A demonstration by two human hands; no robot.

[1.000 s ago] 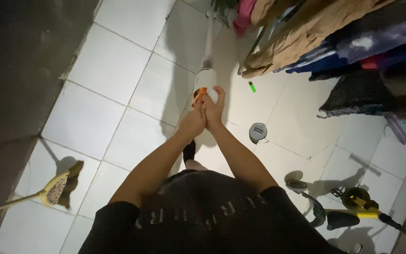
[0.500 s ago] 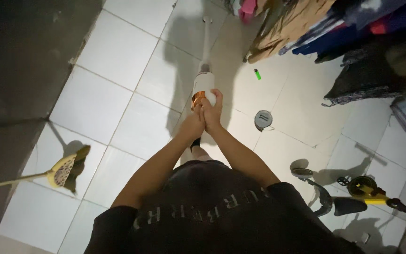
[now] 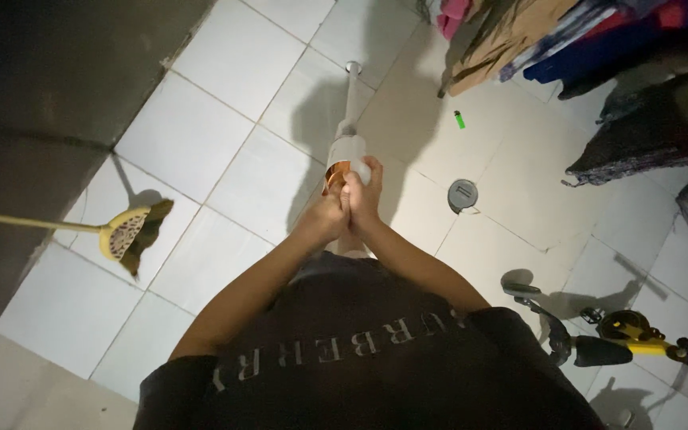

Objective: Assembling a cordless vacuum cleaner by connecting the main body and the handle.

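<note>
White square floor tiles (image 3: 224, 56) are spreading out below me, dim along the dark wall on my left and cluttered along the right edge. I am gripping a long stick-shaped cleaning tool with a white and orange body (image 3: 346, 163) in front of my chest, my left hand (image 3: 324, 220) and my right hand (image 3: 362, 199) both closed around its upper end and pressed against each other, while its pale shaft is reaching down to the tiles ahead of me. It is looking rigid and top-heavy to me, its smooth plastic likely slippery, so I am judging the narrow upper part, where my fingers are wrapping it, the sound place to hold. A yellow broom with dark bristles (image 3: 129, 232) is lying near the left wall. A small green lighter (image 3: 460, 119) and a round grey lid (image 3: 462, 194) are resting on tiles to my right, near a heap of folded clothes (image 3: 567, 40), and a yellow and black tool (image 3: 635, 330) is sitting toward the lower right corner.
</note>
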